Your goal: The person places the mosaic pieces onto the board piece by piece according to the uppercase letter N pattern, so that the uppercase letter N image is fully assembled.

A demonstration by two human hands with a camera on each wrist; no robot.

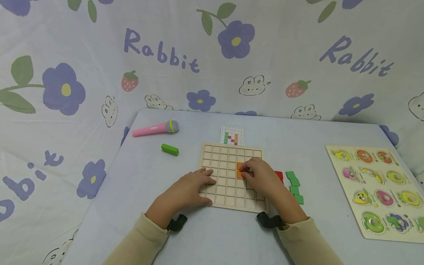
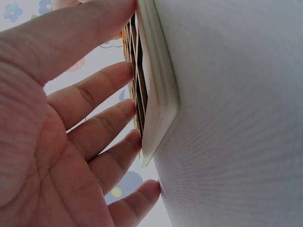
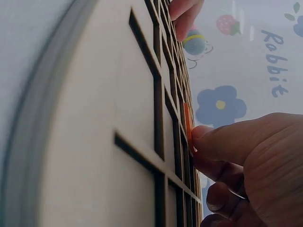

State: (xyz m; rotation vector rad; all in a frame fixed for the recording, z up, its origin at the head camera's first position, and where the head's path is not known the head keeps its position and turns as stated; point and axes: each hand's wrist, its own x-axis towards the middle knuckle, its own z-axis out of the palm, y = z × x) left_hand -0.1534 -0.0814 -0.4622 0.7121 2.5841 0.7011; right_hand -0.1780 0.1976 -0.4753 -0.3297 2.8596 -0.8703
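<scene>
A square wooden grid board [image 1: 225, 189] lies on the table between my two hands. My left hand [image 1: 187, 189] rests on its left edge, fingers spread; the left wrist view shows those fingertips [image 2: 125, 108] against the board's side. Over the right half, my right hand [image 1: 265, 178] pinches at an orange tile [image 1: 239, 165] with thumb and fingertips. Orange fills two neighbouring cells there, partly hidden by the fingers. In the right wrist view the thumb [image 3: 208, 139] touches the orange tile's edge [image 3: 187, 118]. Red tiles [image 1: 279, 176] lie right of the board, partly behind my right wrist.
Several green tiles [image 1: 294, 182] lie right of the red ones. A pattern card [image 1: 241, 130] sits behind the board. Farther left are a pink toy microphone [image 1: 152, 129] and a green block [image 1: 170, 149]. A fruit puzzle board [image 1: 356, 191] occupies the far right.
</scene>
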